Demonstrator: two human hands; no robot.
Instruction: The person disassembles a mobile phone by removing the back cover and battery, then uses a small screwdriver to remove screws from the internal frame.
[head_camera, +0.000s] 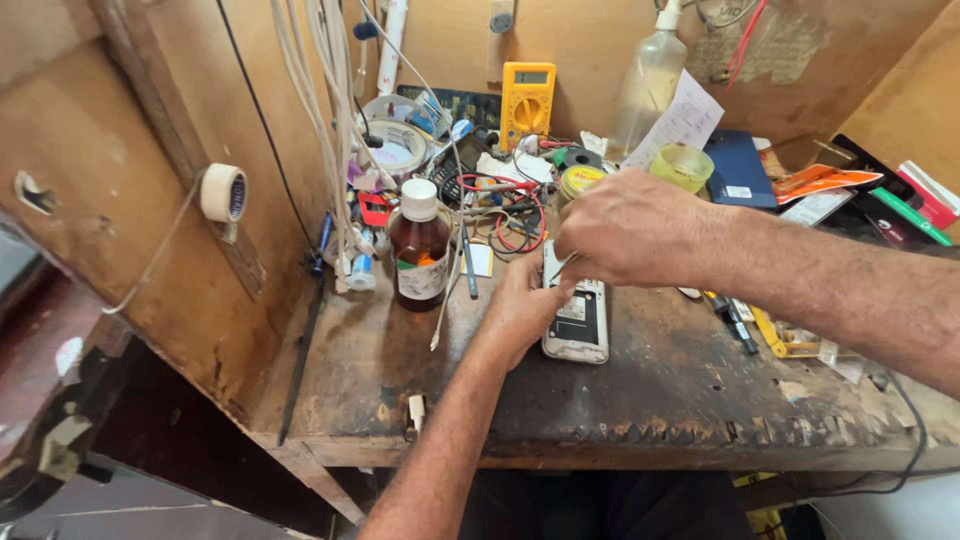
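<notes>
Cluttered wooden workbench (380, 380): we are steadying an opened phone (578, 318) at center with our left hand (520, 305), fingers curled against it; our right hand (625, 228) is pinching a thin tool at its 12 o'clock end

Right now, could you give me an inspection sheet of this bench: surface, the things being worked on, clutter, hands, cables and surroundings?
Surface: worn, scarred dark wooden bench, front edge chipped.
Job's things: opened white mobile phone lying flat, insides showing; thin light tool held over it.
Clutter: brown glass bottle with white cap, yellow multimeter, clear plastic spray bottle, rolls of tape, green-rimmed cup, blue notebook.
Hands: left hand steadies the phone's left edge; right hand pinches the tool above its top.
Cables: red and black leads tangled behind; white cords hang at left.
Surroundings: brown board walls, tape roll on a peg.
</notes>
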